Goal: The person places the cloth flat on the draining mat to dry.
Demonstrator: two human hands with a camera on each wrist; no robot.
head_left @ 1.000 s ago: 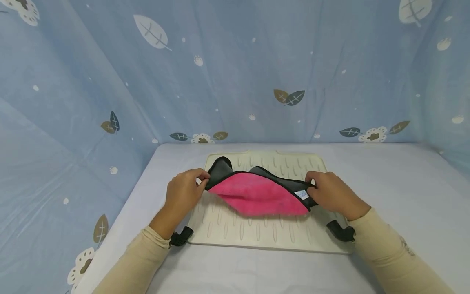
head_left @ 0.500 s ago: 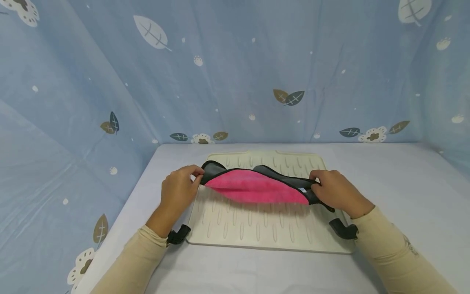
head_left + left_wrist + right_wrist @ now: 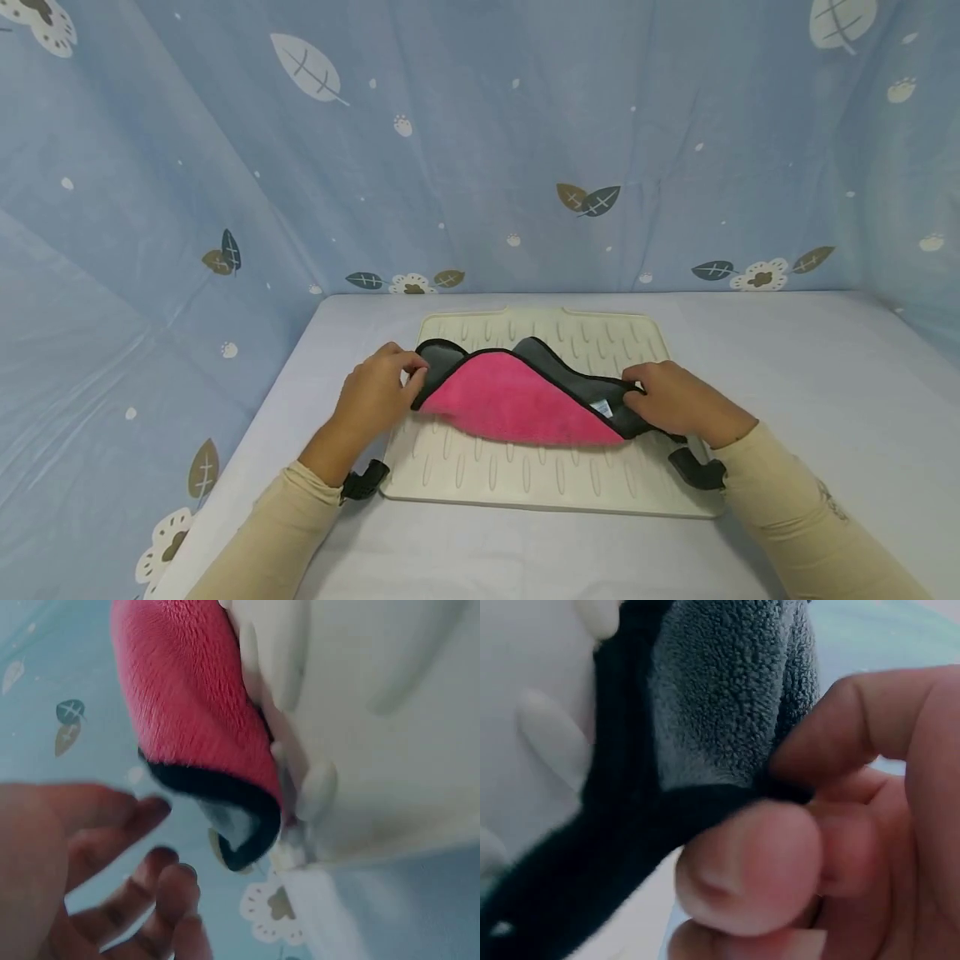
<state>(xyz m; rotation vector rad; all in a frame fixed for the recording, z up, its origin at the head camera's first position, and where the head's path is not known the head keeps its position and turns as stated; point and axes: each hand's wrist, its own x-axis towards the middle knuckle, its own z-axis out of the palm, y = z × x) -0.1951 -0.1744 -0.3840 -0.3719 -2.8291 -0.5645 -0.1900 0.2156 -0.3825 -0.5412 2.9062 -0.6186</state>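
Observation:
A plush microfiber cloth (image 3: 517,400), pink on one face and grey on the other with black edging, lies folded across a cream ribbed mat (image 3: 525,487). A small white label (image 3: 602,408) shows near its right end. My right hand (image 3: 678,404) pinches the right end; in the right wrist view, thumb and finger (image 3: 742,870) meet at the black edging (image 3: 705,802). My left hand (image 3: 378,392) is beside the left corner. In the left wrist view its fingers (image 3: 154,817) stand apart from the cloth's black-edged corner (image 3: 247,840), with nothing between them.
The mat lies on a white-covered table (image 3: 810,375). A blue curtain (image 3: 480,150) printed with leaves and flowers hangs behind and on the left. Black curved pieces (image 3: 697,469) show at both wrists, beside the beige sleeves (image 3: 780,500).
The cloth was held up stretched between both hands and has come down onto the mat. My left hand has let go of its corner. My right hand has lowered slightly.

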